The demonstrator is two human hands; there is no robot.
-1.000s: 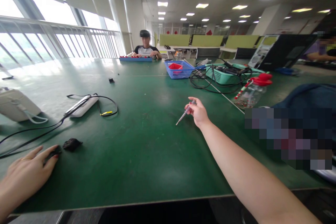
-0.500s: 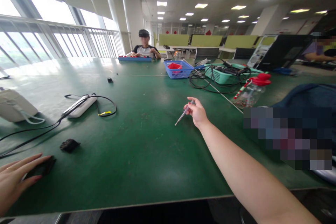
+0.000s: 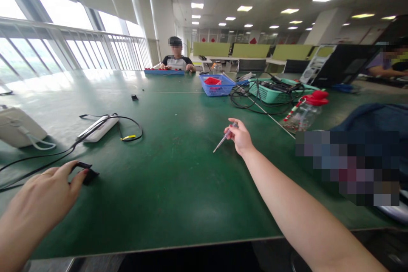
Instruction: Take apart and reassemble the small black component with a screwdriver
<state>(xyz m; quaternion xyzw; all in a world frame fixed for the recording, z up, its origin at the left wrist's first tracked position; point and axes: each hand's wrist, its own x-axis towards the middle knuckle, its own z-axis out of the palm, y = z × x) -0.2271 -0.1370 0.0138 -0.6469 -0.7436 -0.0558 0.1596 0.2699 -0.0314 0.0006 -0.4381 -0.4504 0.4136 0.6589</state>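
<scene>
Slim screwdriver (image 3: 224, 138), tilted, tip down

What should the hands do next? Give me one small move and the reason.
I'd probably bring the black part toward the screwdriver: the left hand is at that part, while the right hand holds the screwdriver point downward over the green table, well apart from it.
</scene>
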